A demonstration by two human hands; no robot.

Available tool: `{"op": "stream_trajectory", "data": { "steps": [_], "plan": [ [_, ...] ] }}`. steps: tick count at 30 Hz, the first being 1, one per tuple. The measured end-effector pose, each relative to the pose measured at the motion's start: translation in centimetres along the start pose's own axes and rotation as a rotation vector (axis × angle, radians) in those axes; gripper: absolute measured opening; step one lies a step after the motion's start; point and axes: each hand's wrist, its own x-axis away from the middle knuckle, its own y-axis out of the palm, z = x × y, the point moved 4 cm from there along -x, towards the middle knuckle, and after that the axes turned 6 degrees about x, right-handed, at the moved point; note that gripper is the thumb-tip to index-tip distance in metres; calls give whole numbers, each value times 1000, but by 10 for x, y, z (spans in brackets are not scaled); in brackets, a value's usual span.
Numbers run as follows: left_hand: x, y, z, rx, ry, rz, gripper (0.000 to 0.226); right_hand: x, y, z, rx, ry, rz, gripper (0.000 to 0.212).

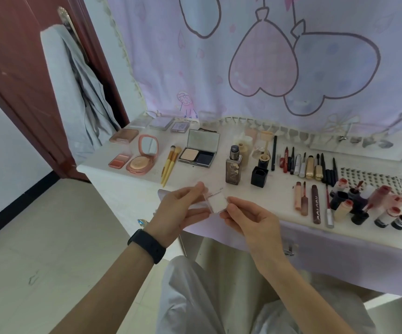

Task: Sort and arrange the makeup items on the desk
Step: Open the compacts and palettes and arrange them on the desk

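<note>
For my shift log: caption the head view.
Left hand and right hand hold a small clear compact at the desk front edge.

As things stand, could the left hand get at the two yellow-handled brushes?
Probably yes for reach: the yellow-handled brushes lie just beyond the left hand, with bare desk between. But that hand, with the right hand, holds a small clear compact, so it would likely need freeing first.
</note>
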Motion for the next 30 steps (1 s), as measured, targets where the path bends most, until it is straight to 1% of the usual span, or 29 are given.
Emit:
{"op": "stream_trajectory", "data": {
  "steps": [1, 3, 5, 8, 10, 17, 20, 22, 24, 26, 28, 30],
  "plan": [
    [2, -1, -3, -75, -12, 27, 43, -1, 2, 4, 37, -29, 21, 17],
    [4, -5, -4, -196, 20, 81, 41, -1, 7, 10, 113, -83, 35, 19],
    [7, -10, -3, -268, 75, 135, 47, 0, 12, 15, 169, -131, 24, 22],
    [10, -15, -2, -342, 126, 161, 60, 4, 22, 19, 228, -206, -25, 34],
    [11, -19, 1, -371, 157, 189, 62, 5, 28, 20, 234, -244, -70, 33],
    [11, -35, 7, -455, 233, 278, 50, 2, 41, 20, 262, -228, -112, 28],
    [9, -46, 7, -455, 230, 325, 49, 1, 51, 19, 290, -192, -176, 30],
    [7, -56, 10, -473, 221, 342, 52, -2, 56, 17, 459, -227, -184, 30],
    [5, -71, 19, -505, 226, 362, 54, -8, 56, 14, 670, -313, -131, 24],
    [2, -93, 35, -529, 250, 404, 46, -18, 58, 10, 864, -416, -99, 23],
    [-1, -118, 56, -597, 278, 467, 35, -29, 66, 9, 1057, -493, -124, 29],
    [-6, -144, 80, -692, 318, 547, 30, -43, 76, 11, 1185, -562, -156, 35]
  ]
}}
